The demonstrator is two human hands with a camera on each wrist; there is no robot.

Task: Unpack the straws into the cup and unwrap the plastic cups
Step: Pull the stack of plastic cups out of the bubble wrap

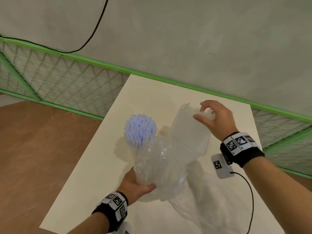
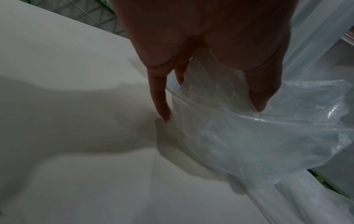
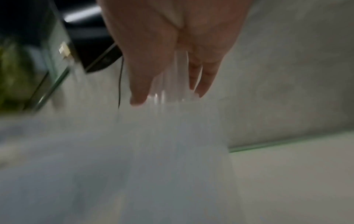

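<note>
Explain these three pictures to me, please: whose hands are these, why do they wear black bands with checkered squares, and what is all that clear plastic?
There is no machine here, just a person working with bare hands while three cameras record. The wide picture comes from a camera on the head; the two dim close-ups come from cameras strapped to the wrists, looking along the fingers. The checkered squares sit on those wrist straps; their purpose is not shown.

On the white table stands a bundle of pale blue straws, fanned out at the top; what holds them is hidden. The left hand grips crinkled clear plastic wrap from below. The right hand holds the top of a sleeve of stacked clear plastic cups, lifted off the table. A small white tagged box with a black cable lies near the right wrist.
</note>
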